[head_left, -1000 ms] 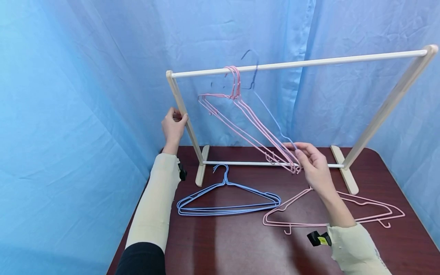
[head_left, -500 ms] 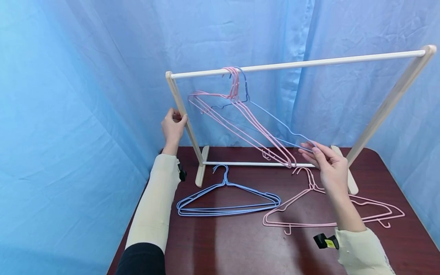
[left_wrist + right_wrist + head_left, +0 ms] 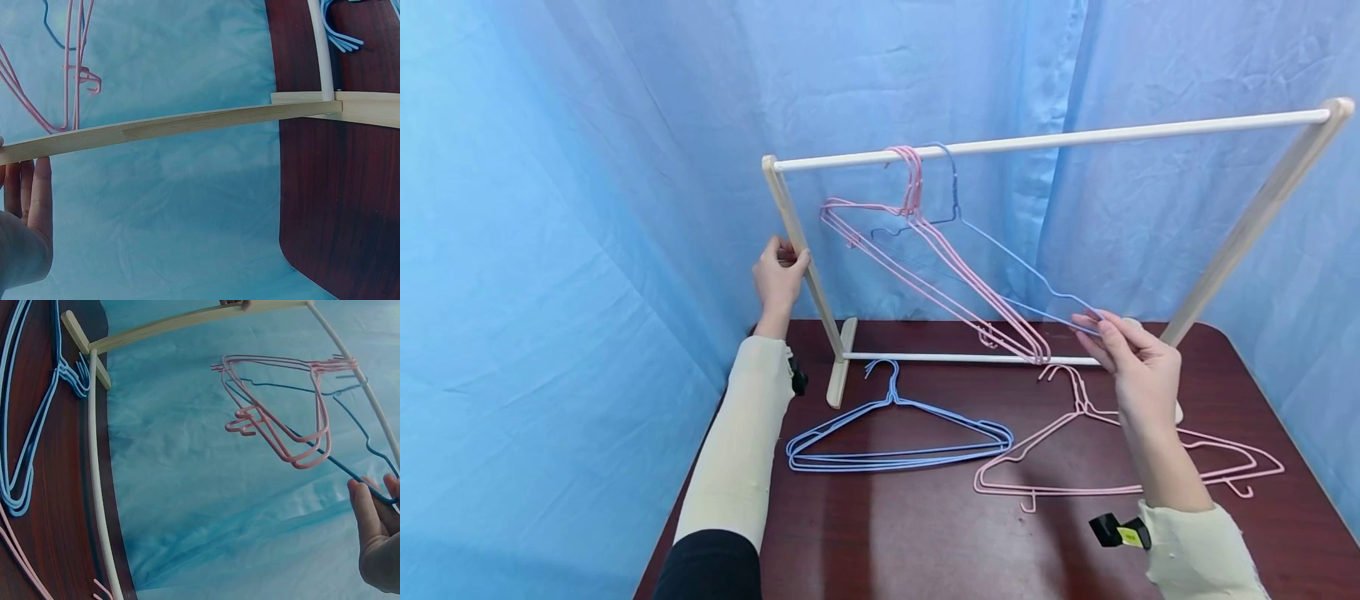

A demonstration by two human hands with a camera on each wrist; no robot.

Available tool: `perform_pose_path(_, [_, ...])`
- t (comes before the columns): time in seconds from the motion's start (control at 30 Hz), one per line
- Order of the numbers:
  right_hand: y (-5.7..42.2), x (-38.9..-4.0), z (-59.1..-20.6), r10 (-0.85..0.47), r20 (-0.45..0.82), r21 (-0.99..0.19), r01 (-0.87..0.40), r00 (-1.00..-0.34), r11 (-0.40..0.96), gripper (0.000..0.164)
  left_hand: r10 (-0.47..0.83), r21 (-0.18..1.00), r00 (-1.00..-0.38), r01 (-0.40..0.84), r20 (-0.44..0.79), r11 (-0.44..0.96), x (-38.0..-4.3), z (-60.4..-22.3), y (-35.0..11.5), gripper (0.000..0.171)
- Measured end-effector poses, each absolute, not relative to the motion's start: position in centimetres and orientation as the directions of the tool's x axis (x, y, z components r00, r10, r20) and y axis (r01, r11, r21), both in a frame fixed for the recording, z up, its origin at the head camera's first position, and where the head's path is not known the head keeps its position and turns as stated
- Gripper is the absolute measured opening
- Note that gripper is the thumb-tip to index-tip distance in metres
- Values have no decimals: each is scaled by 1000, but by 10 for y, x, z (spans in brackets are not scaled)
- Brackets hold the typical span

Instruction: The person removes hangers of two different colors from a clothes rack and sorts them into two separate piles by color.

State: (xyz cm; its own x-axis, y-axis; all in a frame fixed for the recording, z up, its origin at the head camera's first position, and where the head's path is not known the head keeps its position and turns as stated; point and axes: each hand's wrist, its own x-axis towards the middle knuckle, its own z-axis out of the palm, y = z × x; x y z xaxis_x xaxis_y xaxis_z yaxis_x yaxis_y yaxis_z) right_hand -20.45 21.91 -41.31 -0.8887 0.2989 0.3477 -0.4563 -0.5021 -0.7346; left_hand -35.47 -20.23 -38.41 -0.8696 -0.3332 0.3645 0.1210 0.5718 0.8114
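My left hand point(image 3: 777, 279) grips the left wooden post point(image 3: 787, 212) of a small clothes rack, thumb on the near side; in the left wrist view the fingers point(image 3: 41, 197) reach up to the post's edge. With my right hand point(image 3: 1142, 367) I pinch the right end of a blue wire hanger point(image 3: 350, 472). The hook of that hanger is over the rack's white top bar point(image 3: 1112, 134), and its body slants toward me. Just left of it several pink hangers point(image 3: 915, 183) hang bunched on the same bar, partly overlapping the blue one.
On the dark red table point(image 3: 955, 542) lies a stack of blue hangers point(image 3: 893, 392), front left of the rack. Pink hangers point(image 3: 1037, 436) lie to their right, partly under my right forearm. A white lower bar point(image 3: 925, 357) joins the rack's feet. Blue curtain point(image 3: 587, 250) surrounds the table.
My right hand has moved right with the blue hanger, whose hook has come down from above the bar onto it and then shifted slightly right. My left hand has stayed on the post.
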Motion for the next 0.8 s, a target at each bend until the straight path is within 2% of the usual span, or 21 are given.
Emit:
perform_pose_path(0.37, [232, -197, -411, 292, 307, -585, -422, -906, -692, 26, -341, 810, -867, 112, 363, 575, -354, -383, -202, 23])
perform_pose_path(0.6, [242, -191, -414, 309, 327, -512, -443, -893, -736, 26, -342, 813, -870, 107, 355, 572, -354, -384, -203, 23])
perform_pose_path(0.8, [254, -183, -422, 339, 327, -506, -466, -882, -726, 29, -342, 805, -871, 97, 354, 585, -355, -383, -202, 24])
